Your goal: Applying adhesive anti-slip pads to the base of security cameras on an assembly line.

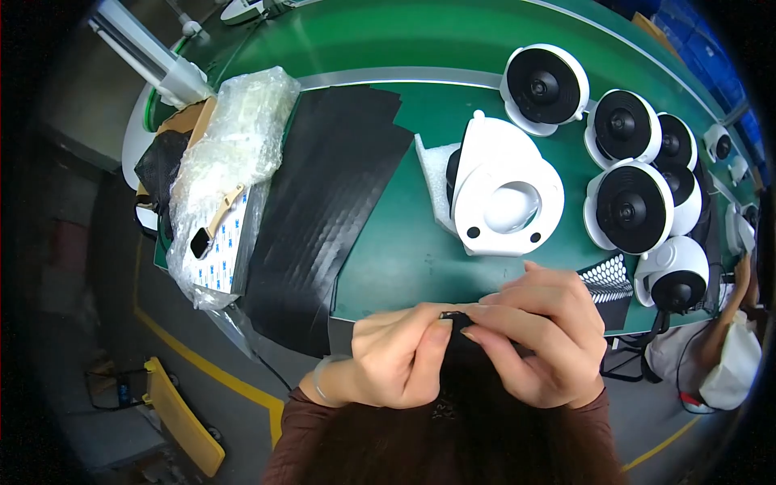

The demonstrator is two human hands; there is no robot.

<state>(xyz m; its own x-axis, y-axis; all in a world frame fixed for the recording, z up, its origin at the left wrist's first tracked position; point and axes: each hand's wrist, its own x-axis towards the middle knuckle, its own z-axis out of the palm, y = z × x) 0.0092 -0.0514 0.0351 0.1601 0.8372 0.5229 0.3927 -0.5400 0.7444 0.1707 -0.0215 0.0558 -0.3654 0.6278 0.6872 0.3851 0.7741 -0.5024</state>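
Pinched a small black piece [454, 314] between thumb and forefinger of the left hand [396, 356], clamped on it beside the near edge of the green desk [388, 279]. Had the right hand [541, 331] at the piece's right end, thumb and forefinger close together, but could not tell whether clamped on it too. Saw a white housing [505, 145] with a round opening lying on the desk beyond the hands, and white foam [436, 178] at its left side. Noted a cluster of white units with round black faces [628, 208] to the right, near a dotted black-and-white strip [608, 277]. Found long black sheets [323, 194] to the left, next to bubble wrap [234, 121] bearing a wristwatch [202, 241] with a tan strap.
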